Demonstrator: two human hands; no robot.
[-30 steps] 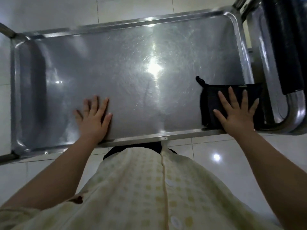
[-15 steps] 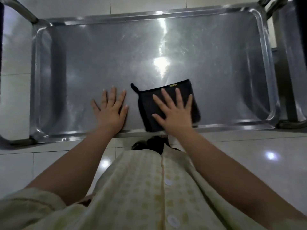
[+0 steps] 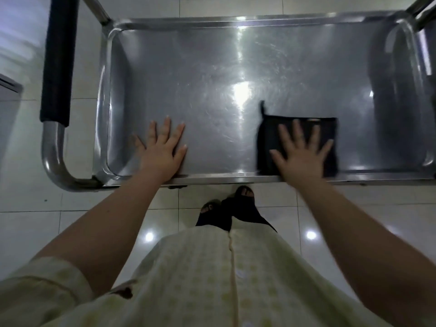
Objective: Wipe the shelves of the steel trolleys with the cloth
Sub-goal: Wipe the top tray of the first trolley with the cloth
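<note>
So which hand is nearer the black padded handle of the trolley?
Left. The left hand lies flat on the steel trolley shelf toward the black padded handle; the right hand presses the folded black cloth farther right.

One steel trolley shelf [image 3: 212, 79], with one tube handle [image 3: 50, 149] and one black grip [image 3: 59, 62] on it. One black cloth [image 3: 265, 142]. Two hands: left hand [image 3: 162, 152], right hand [image 3: 302, 159]. Two sandalled feet: left foot [image 3: 208, 210], right foot [image 3: 245, 194]. Two light spots [image 3: 148, 236] on the floor [image 3: 23, 161].
</note>
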